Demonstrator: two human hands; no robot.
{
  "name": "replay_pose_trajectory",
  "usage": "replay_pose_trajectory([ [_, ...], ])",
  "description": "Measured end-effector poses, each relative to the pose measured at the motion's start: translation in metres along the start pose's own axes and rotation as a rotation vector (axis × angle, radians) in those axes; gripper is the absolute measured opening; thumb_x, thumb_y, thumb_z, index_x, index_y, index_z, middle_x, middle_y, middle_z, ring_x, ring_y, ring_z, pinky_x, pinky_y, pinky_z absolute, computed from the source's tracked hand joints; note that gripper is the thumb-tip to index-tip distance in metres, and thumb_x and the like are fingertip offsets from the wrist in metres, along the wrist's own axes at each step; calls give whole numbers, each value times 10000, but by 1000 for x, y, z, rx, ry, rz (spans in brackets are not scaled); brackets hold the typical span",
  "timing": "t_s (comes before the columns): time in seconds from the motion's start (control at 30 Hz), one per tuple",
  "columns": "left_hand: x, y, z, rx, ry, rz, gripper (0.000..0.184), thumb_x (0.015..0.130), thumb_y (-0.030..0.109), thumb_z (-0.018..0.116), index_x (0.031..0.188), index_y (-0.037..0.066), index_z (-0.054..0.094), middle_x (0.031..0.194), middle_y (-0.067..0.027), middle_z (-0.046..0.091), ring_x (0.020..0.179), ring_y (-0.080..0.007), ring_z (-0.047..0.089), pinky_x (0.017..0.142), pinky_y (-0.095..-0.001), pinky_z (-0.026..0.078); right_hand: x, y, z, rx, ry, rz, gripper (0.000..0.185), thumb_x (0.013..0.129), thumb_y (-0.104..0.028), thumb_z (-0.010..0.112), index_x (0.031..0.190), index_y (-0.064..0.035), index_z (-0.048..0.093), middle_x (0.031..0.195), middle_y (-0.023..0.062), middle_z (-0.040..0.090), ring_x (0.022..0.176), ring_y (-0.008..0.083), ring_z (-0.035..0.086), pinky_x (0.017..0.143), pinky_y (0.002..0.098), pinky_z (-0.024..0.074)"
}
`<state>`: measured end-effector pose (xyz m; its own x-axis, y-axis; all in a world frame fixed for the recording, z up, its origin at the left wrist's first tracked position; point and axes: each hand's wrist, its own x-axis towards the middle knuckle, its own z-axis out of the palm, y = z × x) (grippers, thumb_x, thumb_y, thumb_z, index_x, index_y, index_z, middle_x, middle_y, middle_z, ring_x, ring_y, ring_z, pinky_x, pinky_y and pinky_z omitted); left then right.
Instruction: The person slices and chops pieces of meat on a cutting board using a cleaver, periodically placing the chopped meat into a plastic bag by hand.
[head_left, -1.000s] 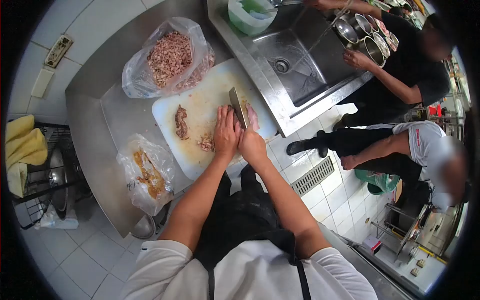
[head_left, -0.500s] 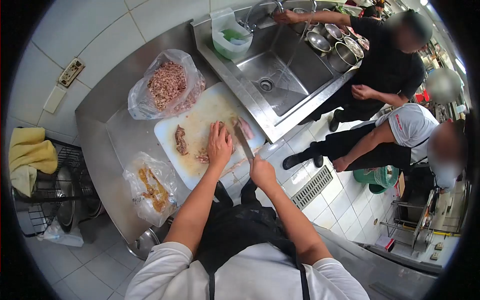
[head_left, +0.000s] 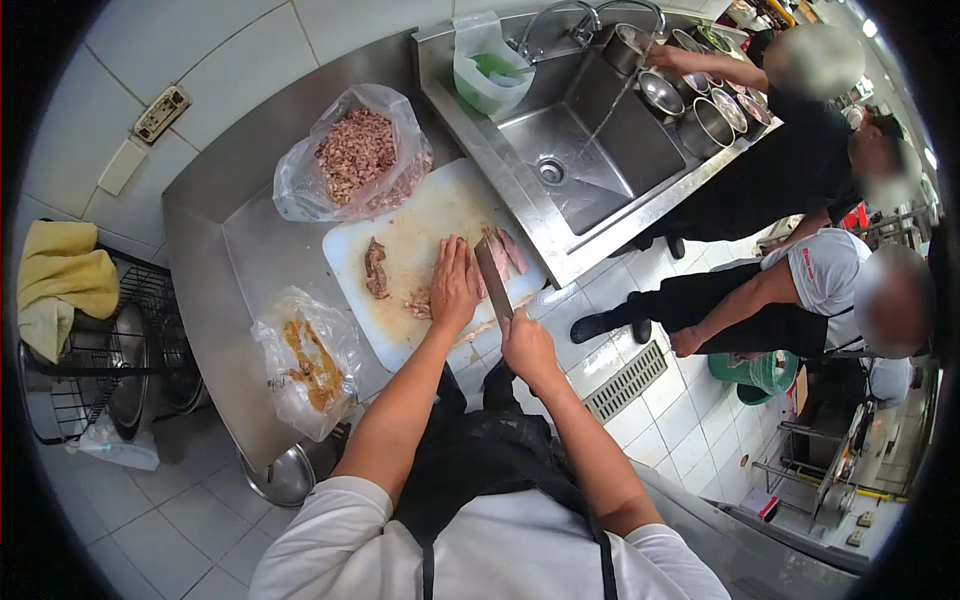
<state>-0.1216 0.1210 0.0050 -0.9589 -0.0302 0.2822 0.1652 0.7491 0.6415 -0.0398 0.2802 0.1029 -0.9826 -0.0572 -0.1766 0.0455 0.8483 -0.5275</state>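
My right hand (head_left: 527, 343) is closed around the handle of a broad-bladed knife (head_left: 493, 278), its blade angled over the right part of a white cutting board (head_left: 350, 325). Pressed down beside the blade, my left hand (head_left: 455, 285) holds a piece of meat that is mostly hidden under the fingers. Pale strips of meat (head_left: 512, 250) lie just right of the blade. A small heap of chopped meat (head_left: 418, 303) sits left of my left hand, and a darker long piece of meat (head_left: 376, 268) lies farther left on the board.
An open plastic bag of diced meat (head_left: 355, 155) stands behind the board; another plastic bag (head_left: 312, 365) with yellowish contents lies left. Beyond the board is a steel sink (head_left: 640, 150), where a co-worker's hand (head_left: 678, 60) holds a metal pot (head_left: 626, 48). Another person (head_left: 815, 280) stands at right.
The knife blade has shifted left against my left hand, which has flattened over the meat. The co-worker's hand has moved from the tap to a metal pot. My view has shifted slightly.
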Motion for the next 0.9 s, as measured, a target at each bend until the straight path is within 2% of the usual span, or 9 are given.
replay_pose_trajectory([
  [0.4,4,13,3,39,23,-47,498,1084,180,455,1488,-110,473,1618,-262,393,1535,-422,332,1243,-469,331,8,5,12,28,-16,-11,292,1030,-210,591,900,52,580,737,325,671,703,515,685,664,610,543],
  [0.57,1,6,6,22,8,-28,514,1059,155,472,1497,-112,459,1613,-272,394,1533,-439,327,1244,-470,333,19,6,12,37,-52,-8,292,1032,-209,590,903,53,580,716,317,669,684,515,683,649,600,548],
  [0.67,8,12,0,21,-5,-50,522,1041,136,479,1497,-116,451,1607,-280,398,1532,-444,327,1245,-472,332,32,4,15,25,-88,-6,301,1035,-209,582,901,61,579,713,324,667,687,515,686,650,601,552],
  [0.9,7,4,7,59,-37,-47,532,1028,130,491,1491,-126,433,1616,-290,367,1539,-449,306,1250,-486,321,85,0,54,72,-22,-53,327,1044,-224,547,908,71,582,733,343,668,699,519,689,665,606,554],
])
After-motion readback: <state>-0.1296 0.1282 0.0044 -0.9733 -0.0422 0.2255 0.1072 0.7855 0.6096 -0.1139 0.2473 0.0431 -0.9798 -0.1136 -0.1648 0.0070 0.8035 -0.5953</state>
